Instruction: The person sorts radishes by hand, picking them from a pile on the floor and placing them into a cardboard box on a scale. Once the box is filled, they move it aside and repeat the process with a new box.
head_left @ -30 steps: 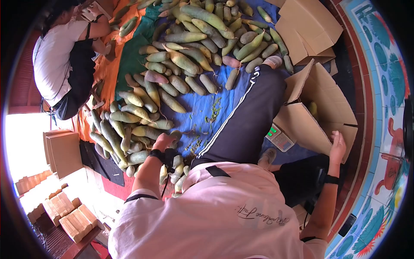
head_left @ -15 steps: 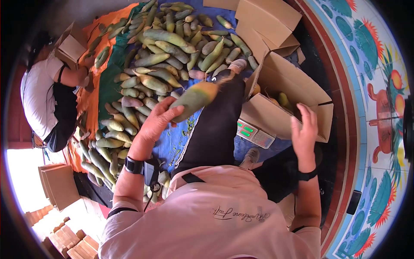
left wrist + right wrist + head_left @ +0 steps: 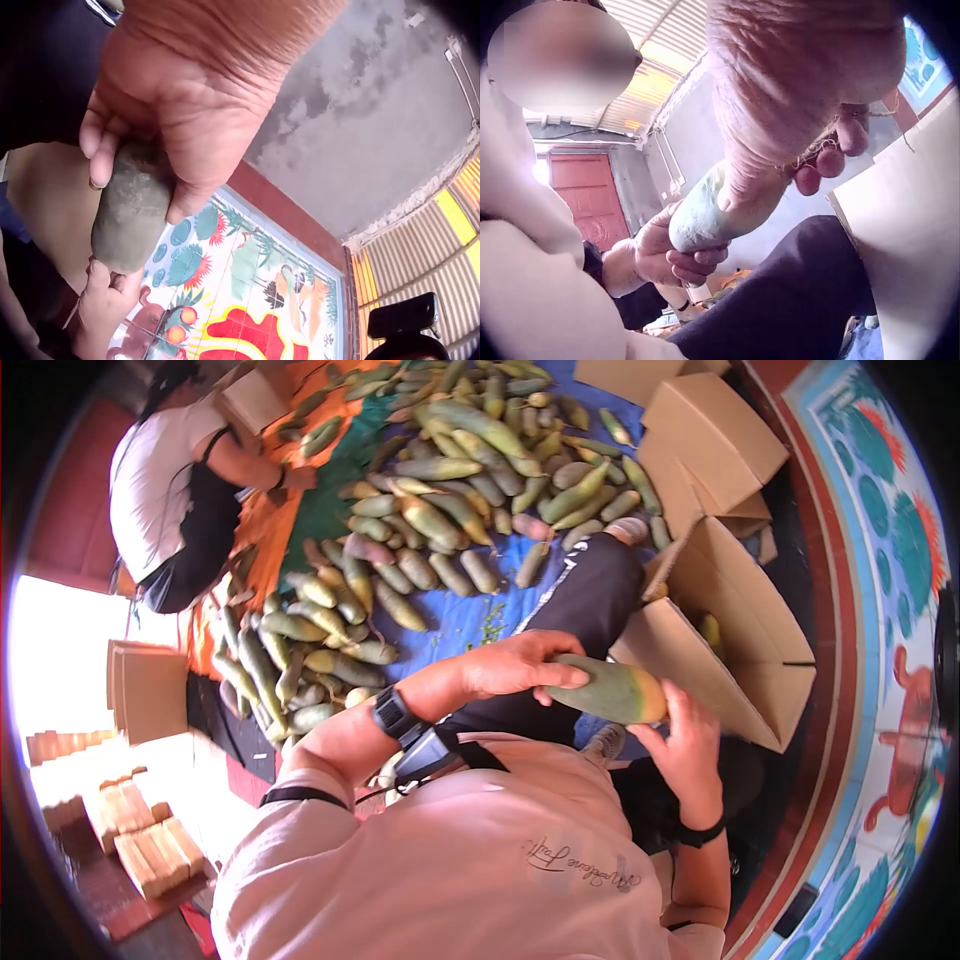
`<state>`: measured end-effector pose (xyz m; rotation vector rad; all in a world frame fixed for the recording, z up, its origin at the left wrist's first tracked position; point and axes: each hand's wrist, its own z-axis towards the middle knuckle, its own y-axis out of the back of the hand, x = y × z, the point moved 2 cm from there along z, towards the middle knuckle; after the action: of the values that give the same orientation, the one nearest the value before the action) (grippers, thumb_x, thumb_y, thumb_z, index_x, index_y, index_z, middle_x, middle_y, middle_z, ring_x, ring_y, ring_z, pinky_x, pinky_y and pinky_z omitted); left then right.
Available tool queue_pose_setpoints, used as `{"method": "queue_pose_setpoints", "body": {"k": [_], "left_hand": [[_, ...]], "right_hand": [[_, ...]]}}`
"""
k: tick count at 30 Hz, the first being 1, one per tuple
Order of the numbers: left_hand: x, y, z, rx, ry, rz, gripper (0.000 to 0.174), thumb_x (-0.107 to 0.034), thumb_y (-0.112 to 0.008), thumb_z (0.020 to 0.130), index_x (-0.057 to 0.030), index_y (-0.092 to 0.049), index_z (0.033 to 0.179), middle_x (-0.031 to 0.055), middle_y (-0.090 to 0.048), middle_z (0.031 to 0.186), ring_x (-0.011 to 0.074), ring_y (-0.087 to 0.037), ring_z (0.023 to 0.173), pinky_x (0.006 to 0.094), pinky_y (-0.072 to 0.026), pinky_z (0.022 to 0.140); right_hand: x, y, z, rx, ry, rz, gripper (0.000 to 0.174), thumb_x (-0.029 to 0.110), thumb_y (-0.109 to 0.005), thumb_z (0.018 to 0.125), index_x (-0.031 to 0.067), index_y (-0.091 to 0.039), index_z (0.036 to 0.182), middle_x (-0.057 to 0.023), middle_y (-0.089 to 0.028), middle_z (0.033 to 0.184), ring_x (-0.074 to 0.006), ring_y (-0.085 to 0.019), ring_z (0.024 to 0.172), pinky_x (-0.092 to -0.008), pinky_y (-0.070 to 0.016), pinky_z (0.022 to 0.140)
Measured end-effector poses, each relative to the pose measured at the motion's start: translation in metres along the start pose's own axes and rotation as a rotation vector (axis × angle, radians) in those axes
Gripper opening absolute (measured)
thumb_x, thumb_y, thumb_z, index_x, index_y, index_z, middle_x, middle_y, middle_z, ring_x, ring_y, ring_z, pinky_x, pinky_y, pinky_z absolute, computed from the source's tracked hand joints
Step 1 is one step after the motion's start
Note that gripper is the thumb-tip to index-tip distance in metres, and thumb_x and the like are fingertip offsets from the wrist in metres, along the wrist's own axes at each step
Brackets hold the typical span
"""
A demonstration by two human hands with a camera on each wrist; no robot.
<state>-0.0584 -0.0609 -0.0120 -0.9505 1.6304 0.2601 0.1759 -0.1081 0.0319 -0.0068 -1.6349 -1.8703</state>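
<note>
A thick radish (image 3: 608,690), green with a yellow-orange end, is held level above the lap. My left hand (image 3: 520,665) grips its green end, thumb on one side and fingers on the other; the left wrist view shows the grey-green end of the radish (image 3: 133,210) under the left hand (image 3: 180,97). At the yellow end my right hand (image 3: 690,745) holds on with thumb and fingers. In the right wrist view thin roots trail along the fingers of the right hand (image 3: 802,90), and the radish (image 3: 705,214) slants down to the left hand (image 3: 664,247).
An open cardboard box (image 3: 745,615) with radishes inside stands at the right, more cardboard (image 3: 710,445) behind it. A big pile of radishes (image 3: 470,470) covers the blue sheet (image 3: 440,630). Another person (image 3: 170,490) crouches at upper left. Cartons (image 3: 148,690) stand at left.
My left hand has lifted the radish from the pile and brought it rightwards over the lap. My right hand has moved from beside the box to the radish's yellow end and taken hold.
</note>
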Motion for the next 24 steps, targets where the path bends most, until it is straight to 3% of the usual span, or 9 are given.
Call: {"method": "queue_pose_setpoints", "body": {"k": [3, 7, 15, 16, 17, 18, 20, 21, 24], "left_hand": [[-0.003, 0.000, -0.003, 0.025, -0.081, -0.035, 0.038, -0.032, -0.062, 0.085, -0.0024, -0.053, 0.107, 0.0016, -0.055, 0.089, 0.0096, -0.050, 0.079, 0.0237, -0.0447, 0.067], [-0.007, 0.009, -0.007, 0.015, -0.172, -0.118, 0.038, -0.027, -0.059, 0.088, -0.0028, -0.052, 0.116, 0.0033, -0.057, 0.097, 0.0115, -0.057, 0.082, 0.0246, -0.0458, 0.073], [0.086, 0.164, -0.106, -0.812, 0.264, 0.420, 0.032, -0.022, -0.050, 0.089, -0.0019, -0.055, 0.114, 0.0060, -0.063, 0.100, 0.0138, -0.061, 0.087, 0.0274, -0.0474, 0.077], [0.124, 0.188, -0.128, -0.948, 0.249, 0.235, 0.027, -0.016, -0.057, 0.083, -0.0038, -0.057, 0.108, 0.0070, -0.063, 0.095, 0.0149, -0.061, 0.081, 0.0273, -0.0483, 0.073], [0.183, 0.229, -0.154, -0.878, 0.068, 0.901, 0.019, -0.016, -0.058, 0.081, -0.0015, -0.063, 0.092, 0.0080, -0.064, 0.081, 0.0177, -0.062, 0.070, 0.0299, -0.0500, 0.064], [0.186, 0.227, -0.168, -0.534, 0.262, 1.812, 0.015, -0.011, -0.056, 0.077, -0.0061, -0.065, 0.087, 0.0093, -0.065, 0.081, 0.0220, -0.064, 0.073, 0.0322, -0.0517, 0.065], [0.241, 0.233, -0.199, -0.434, 0.760, 1.762, 0.016, -0.009, -0.055, 0.072, -0.0089, -0.066, 0.083, 0.0092, -0.066, 0.082, 0.0246, -0.065, 0.077, 0.0344, -0.0527, 0.066], [0.282, 0.236, -0.223, -0.438, 0.546, 1.845, 0.013, -0.010, -0.056, 0.073, -0.0076, -0.067, 0.079, 0.0087, -0.066, 0.081, 0.0243, -0.065, 0.078, 0.0353, -0.0529, 0.066], [0.324, 0.213, -0.247, -0.282, 0.752, 1.627, 0.019, -0.018, -0.055, 0.077, -0.0049, -0.067, 0.084, 0.0125, -0.066, 0.087, 0.0298, -0.063, 0.088, 0.0381, -0.0522, 0.072]], "right_hand": [[-0.010, 0.011, 0.002, 0.084, -0.115, 0.112, 0.033, 0.021, -0.075, 0.066, 0.0027, -0.049, 0.074, -0.0126, -0.052, 0.065, -0.0308, -0.051, 0.056, -0.0394, -0.0401, 0.051], [-0.005, 0.034, 0.003, -0.033, -0.005, -0.036, 0.031, 0.020, -0.073, 0.068, 0.0016, -0.050, 0.077, -0.0133, -0.052, 0.070, -0.0314, -0.052, 0.063, -0.0396, -0.0402, 0.054], [-0.080, 0.096, -0.003, -0.365, -0.332, -0.343, 0.022, 0.020, -0.053, 0.089, -0.0016, -0.054, 0.091, -0.0181, -0.055, 0.079, -0.0338, -0.053, 0.073, -0.0389, -0.0420, 0.066], [-0.092, 0.098, -0.005, -0.351, -0.325, -0.341, 0.022, 0.020, -0.053, 0.089, -0.0016, -0.054, 0.091, -0.0181, -0.055, 0.079, -0.0338, -0.053, 0.073, -0.0389, -0.0420, 0.066], [-0.106, 0.098, -0.007, -0.307, -0.379, -0.372, 0.025, 0.023, -0.051, 0.090, -0.0015, -0.054, 0.090, -0.0188, -0.055, 0.079, -0.0346, -0.052, 0.073, -0.0393, -0.0417, 0.066], [-0.120, 0.096, -0.009, -0.268, -0.432, -0.404, 0.028, 0.026, -0.048, 0.092, -0.0014, -0.055, 0.089, -0.0194, -0.055, 0.079, -0.0354, -0.052, 0.073, -0.0397, -0.0414, 0.066], [-0.151, 0.087, -0.015, -0.196, -0.469, -0.435, 0.029, 0.027, -0.048, 0.092, -0.0012, -0.055, 0.087, -0.0199, -0.055, 0.079, -0.0362, -0.051, 0.072, -0.0402, -0.0411, 0.065], [-0.167, 0.079, -0.018, -0.130, -0.514, -0.463, 0.030, 0.027, -0.047, 0.092, -0.0010, -0.055, 0.085, -0.0204, -0.054, 0.078, -0.0370, -0.051, 0.071, -0.0408, -0.0407, 0.064], [-0.206, 0.058, -0.030, 0.015, -0.581, -0.524, 0.032, 0.026, -0.050, 0.090, -0.0018, -0.051, 0.076, -0.0222, -0.051, 0.072, -0.0375, -0.049, 0.066, -0.0423, -0.0394, 0.061]]}}
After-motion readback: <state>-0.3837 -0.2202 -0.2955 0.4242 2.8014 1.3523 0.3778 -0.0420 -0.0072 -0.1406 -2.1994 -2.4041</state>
